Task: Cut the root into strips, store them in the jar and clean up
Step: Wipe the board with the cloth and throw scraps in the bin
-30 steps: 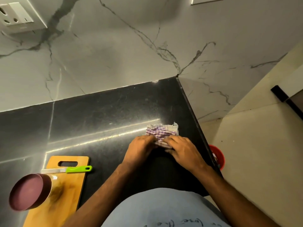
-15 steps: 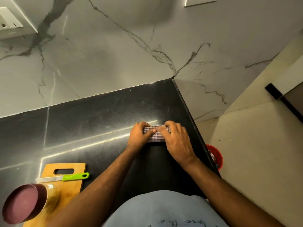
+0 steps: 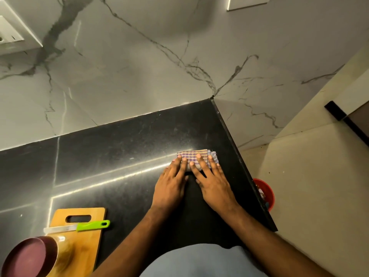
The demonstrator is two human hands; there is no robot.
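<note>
A black worktop (image 3: 119, 156) fills the middle of the frame. At lower left lies a wooden cutting board (image 3: 83, 244) carrying the lidded jar (image 3: 36, 256) and a green-handled knife (image 3: 79, 227). Right of centre, the left hand (image 3: 171, 186) and right hand (image 3: 213, 182) press flat, fingers straight, on a folded checked cloth (image 3: 196, 155).

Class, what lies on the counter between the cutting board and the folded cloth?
Nothing: the head view shows bare black counter between cutting board and cloth.
</note>
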